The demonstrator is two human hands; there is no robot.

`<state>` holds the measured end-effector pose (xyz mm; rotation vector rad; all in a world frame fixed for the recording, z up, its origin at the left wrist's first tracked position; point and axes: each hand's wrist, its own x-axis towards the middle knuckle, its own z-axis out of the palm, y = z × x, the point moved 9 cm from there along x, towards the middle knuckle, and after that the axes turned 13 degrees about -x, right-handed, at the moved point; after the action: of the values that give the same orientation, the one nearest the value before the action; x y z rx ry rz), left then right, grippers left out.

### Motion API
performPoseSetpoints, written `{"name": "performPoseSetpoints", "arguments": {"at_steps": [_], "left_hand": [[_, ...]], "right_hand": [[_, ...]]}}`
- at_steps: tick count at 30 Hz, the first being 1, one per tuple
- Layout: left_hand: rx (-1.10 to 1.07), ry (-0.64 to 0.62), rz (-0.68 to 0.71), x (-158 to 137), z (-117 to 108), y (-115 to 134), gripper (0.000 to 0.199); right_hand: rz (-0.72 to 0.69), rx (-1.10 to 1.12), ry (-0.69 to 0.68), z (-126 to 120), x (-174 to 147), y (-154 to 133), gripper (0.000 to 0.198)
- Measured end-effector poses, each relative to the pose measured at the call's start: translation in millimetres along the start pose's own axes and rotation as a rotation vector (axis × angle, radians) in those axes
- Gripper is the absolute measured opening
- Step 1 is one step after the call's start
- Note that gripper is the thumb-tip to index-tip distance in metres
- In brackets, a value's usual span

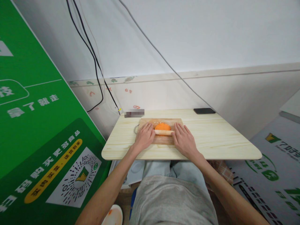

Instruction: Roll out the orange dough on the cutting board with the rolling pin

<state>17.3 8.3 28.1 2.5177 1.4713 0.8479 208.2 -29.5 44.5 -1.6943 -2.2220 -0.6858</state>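
A flattened piece of orange dough (162, 126) lies on a wooden cutting board (164, 141) with a metal ring handle at its left. Across the near part of the dough runs a pale wooden rolling pin (163, 132). My left hand (144, 136) covers the pin's left end, its fingers pointing forward over the board. On the right end rests my right hand (184, 138), fingers also laid forward over the pin. Both ends of the pin are hidden beneath my hands.
The board lies on a light wood-grain table (222, 140) against the wall. A black phone (204, 111) lies at the back right, and a blurred-out item (134, 113) at the back left. Cables hang behind. A green printed panel (47, 125) stands at left; a white bowl (113, 215) sits below.
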Motion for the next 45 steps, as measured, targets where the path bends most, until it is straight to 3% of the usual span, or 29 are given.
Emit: {"name": "performPoseSetpoints", "arguments": {"at_steps": [7,14,21,27,36,45], "left_hand": [[0.006,-0.003,-0.025,5.3,4.9,-6.6,0.055],[0.058,-0.007,-0.007,29.2,8.0,-13.1,0.051],[0.089,-0.065,-0.076,61.3,13.8,-26.1,0.045],[0.061,-0.062,-0.156,75.4,18.3,-40.8,0.052],[0.064,-0.055,-0.179,88.9,22.7,-54.2,0.047],[0.086,-0.141,-0.259,97.7,29.5,-66.0,0.051]], "right_hand": [[0.000,0.025,-0.040,4.8,7.0,3.5,0.063],[-0.004,0.020,-0.098,11.2,33.3,10.5,0.062],[0.032,0.030,-0.238,37.1,61.7,22.9,0.060],[0.079,-0.001,-0.264,51.9,81.4,31.2,0.057],[0.072,-0.013,-0.278,51.6,95.4,32.9,0.050],[0.054,-0.010,-0.380,55.7,107.6,34.1,0.053]]}}
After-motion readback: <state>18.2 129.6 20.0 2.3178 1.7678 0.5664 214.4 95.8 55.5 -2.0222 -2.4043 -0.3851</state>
